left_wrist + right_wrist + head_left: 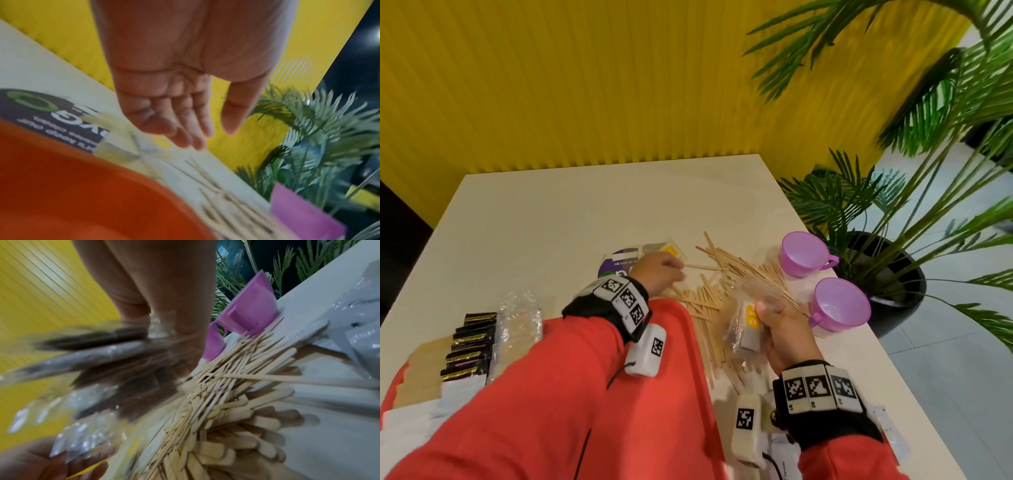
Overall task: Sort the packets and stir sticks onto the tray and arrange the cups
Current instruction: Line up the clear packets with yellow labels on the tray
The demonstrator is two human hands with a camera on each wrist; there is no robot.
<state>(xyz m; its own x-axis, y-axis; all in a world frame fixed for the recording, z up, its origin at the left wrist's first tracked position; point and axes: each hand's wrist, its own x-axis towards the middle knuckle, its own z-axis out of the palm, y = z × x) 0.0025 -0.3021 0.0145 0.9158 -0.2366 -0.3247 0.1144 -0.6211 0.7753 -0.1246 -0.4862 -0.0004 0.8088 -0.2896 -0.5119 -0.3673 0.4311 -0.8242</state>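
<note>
Now clear packets [744, 325] in right hand [787, 332]

Far half of surface [571, 205]: bare, open passage up to the yellow wall [585, 85]. Centre: scattered stir sticks [726, 274] and clear packets [650, 251]. Right edge: two purple cups [803, 253], palm fronds [945, 144] overhanging just beyond. Near left: red tray [678, 329], its left part stacked with dark packets [472, 346].

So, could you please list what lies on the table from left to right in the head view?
Dark packets → clear bag → red tray → stir sticks → clear packets in the right hand → purple cups.
</note>
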